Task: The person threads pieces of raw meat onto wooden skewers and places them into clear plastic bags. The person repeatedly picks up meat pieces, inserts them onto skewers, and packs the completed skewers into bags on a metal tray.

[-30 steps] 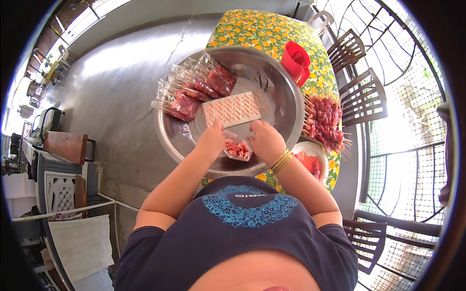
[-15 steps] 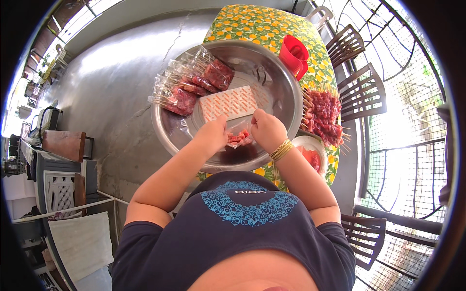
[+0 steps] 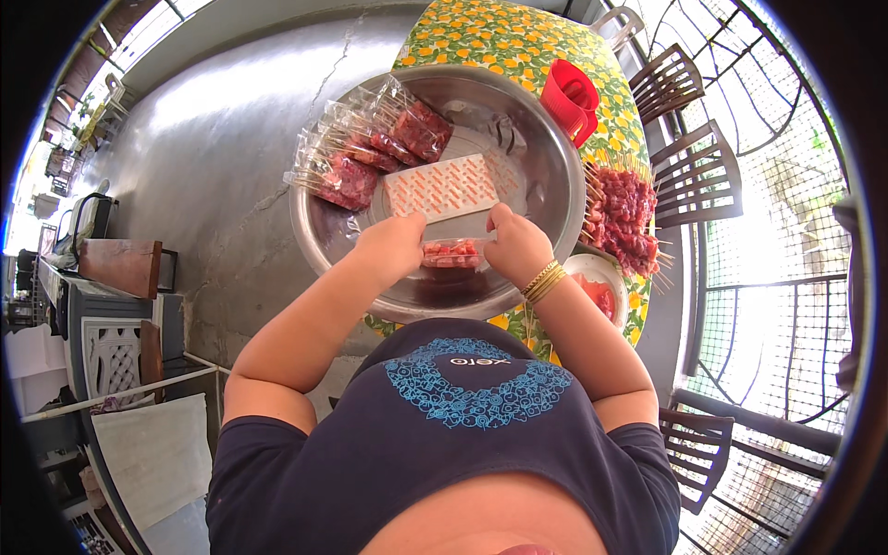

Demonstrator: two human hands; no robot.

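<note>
A small clear plastic bag of cut raw meat (image 3: 451, 254) is stretched between my hands, over the near part of a wide metal basin (image 3: 309, 248). My left hand (image 3: 396, 244) is closed on the bag's left end. On the right end, my right hand (image 3: 518, 246) is closed in a pinch. Just beyond the hands, in the basin, lies a white flat pack with orange print (image 3: 442, 189). Several clear bags of skewered red meat (image 3: 348, 178) lean on the basin's far left side, their sticks pointing up and left.
Right of the basin, uncovered meat skewers (image 3: 624, 217) are piled on the lemon-patterned tablecloth (image 3: 499, 32). Nearer me stands a pale bowl (image 3: 622, 294) with reddish pieces. A red plastic pitcher-like container (image 3: 559, 92) touches the basin's far right side. Wooden chairs (image 3: 698, 176) line the right.
The bag between my hands has gone from bunched and sagging to pulled out level, with the meat spread in a row. My hands have moved slightly apart.
</note>
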